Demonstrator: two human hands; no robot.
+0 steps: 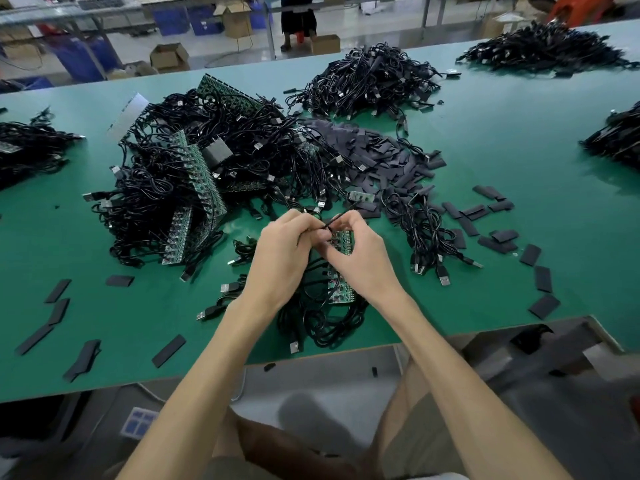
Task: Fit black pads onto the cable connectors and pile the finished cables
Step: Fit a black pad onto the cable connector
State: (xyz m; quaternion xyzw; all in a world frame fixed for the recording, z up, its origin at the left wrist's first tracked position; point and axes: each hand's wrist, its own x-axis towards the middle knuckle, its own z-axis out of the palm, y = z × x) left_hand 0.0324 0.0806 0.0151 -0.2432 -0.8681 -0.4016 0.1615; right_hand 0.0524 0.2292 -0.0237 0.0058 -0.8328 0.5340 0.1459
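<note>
My left hand [282, 251] and my right hand [358, 254] meet over the near middle of the green table [519, 140]. Together they pinch a thin black cable [334, 221] where it joins a green circuit strip [341, 268]; that strip lies under my hands with several cables hanging from it. What sits between my fingertips is hidden. A heap of black pads [381, 157] lies just beyond my hands. Left of it is a big tangle of cables and green strips [194, 181].
Loose black pads are scattered at the near left [59, 311] and at the right [543, 278]. More cable piles sit at the far middle [370, 81], far right [543, 46], right edge [620, 136] and left edge [27, 147]. The table's front edge runs just below my wrists.
</note>
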